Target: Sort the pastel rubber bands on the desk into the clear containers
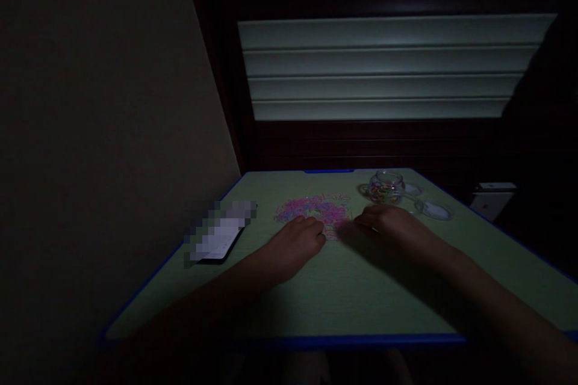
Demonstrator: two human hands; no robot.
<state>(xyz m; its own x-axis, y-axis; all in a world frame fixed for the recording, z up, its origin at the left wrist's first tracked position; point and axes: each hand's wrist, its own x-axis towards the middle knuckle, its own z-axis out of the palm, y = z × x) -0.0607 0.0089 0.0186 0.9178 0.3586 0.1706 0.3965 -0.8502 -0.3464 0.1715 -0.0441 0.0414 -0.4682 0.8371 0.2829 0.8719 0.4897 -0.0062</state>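
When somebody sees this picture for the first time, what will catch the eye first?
Probably the small pink and purple pieces spread on the green table, with the left hand at their near side and the right hand to their right. Next, perhaps the pale slatted panel behind, and the glass jar near the table's far right corner.

Dim rm, prob. home, green tbl (343, 304) w/ blue edge (343, 342), plain wall (108, 96), slatted panel (388, 63)
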